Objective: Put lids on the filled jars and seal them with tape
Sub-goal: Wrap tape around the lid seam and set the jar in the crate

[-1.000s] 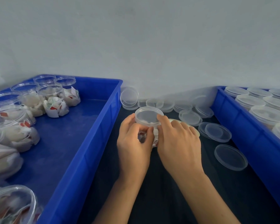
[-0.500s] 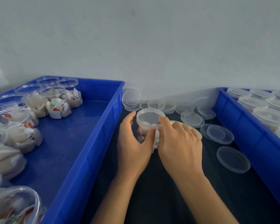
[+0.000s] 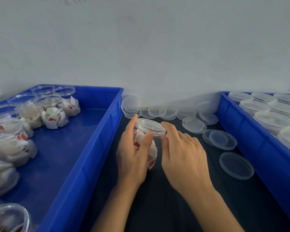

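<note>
A clear filled jar (image 3: 154, 152) with white and red packets inside stands on the dark table between two blue bins. Its clear lid (image 3: 149, 125) sits on top, tilted down to the right. My left hand (image 3: 132, 158) grips the jar from the left, thumb up against the lid's front rim. My right hand (image 3: 184, 156) is at the jar's right side, index finger and thumb pinching the lid's right edge. No tape is visible.
The left blue bin (image 3: 97, 136) holds several open filled jars (image 3: 52, 113). The right blue bin (image 3: 251, 141) holds several lidded jars (image 3: 273, 120). Loose lids (image 3: 236, 165) lie on the table to the right and stacked along the wall (image 3: 167, 113).
The jar has tipped so its lid slants to the right. My right hand has slid from over the jar's front to its right edge. My left hand keeps its grip.
</note>
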